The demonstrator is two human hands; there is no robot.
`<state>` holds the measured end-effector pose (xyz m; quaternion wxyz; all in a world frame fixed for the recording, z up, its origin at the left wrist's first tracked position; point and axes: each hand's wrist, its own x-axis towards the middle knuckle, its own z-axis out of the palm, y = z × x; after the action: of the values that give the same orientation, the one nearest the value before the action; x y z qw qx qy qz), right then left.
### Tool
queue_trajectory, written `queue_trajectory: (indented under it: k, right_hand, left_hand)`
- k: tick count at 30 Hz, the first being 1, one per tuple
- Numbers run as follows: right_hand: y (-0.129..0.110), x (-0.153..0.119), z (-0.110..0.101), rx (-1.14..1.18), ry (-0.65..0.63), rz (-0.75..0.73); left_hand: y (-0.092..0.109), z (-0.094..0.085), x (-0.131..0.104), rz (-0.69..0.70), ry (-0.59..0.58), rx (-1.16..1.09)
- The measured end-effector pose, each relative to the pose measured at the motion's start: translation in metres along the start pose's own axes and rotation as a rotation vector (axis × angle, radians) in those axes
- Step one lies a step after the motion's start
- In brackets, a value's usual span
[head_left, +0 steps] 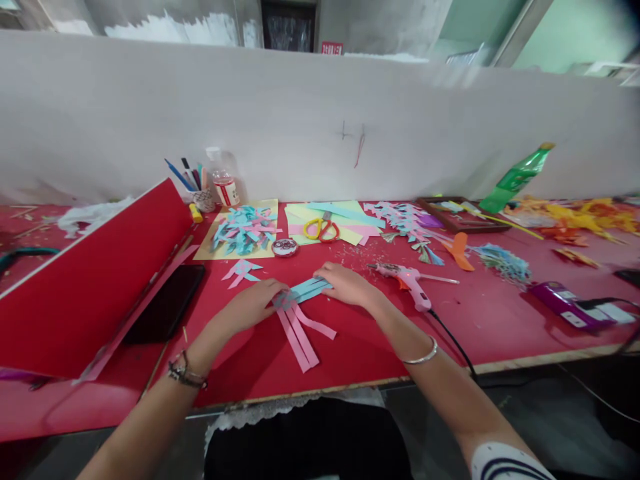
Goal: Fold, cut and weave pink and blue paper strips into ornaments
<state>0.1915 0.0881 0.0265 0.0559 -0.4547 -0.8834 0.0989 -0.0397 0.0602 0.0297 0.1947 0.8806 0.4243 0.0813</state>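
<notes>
In front of me on the red tabletop lies a small weave of pink paper strips [300, 337] and light blue paper strips [310, 289]. The strips cross at its left end, where the fingers of my left hand [256, 303] are closed on the woven part. Toward the far right end of the blue strips, my right hand [345, 283] has its fingers closed on them. The pink tails hang loose toward the table's front edge, one bending off to the right. Just behind my left hand sits a finished-looking pink and blue woven piece [243, 271].
Scissors [321, 229] lie on paper sheets [350, 213] at the back, beside a pile of woven pieces [245, 230]. A pink glue gun [407, 279] with a cord is at right. A red board [100, 287] leans over a dark tablet [167, 303] at left. A green bottle [517, 179] tilts at back right.
</notes>
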Motion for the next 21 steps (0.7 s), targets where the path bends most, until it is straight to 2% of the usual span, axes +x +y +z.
queue_trajectory:
  k: [4,9,14,21]
  right_hand:
    - [0.008,0.01,0.0,-0.003,-0.006,-0.008]
    - [0.012,0.01,0.003,0.019,0.01,0.002]
    - [0.011,0.002,0.009,0.026,0.028,-0.001]
    - [0.005,-0.003,0.004,-0.055,0.084,0.022]
  left_hand:
    - [-0.011,-0.003,0.015,-0.022,0.001,0.035]
    - [-0.016,0.0,0.03,-0.024,0.007,0.014]
    - [-0.013,0.007,0.029,-0.063,0.006,-0.112]
    - [-0.016,0.012,0.027,-0.104,-0.015,-0.112]
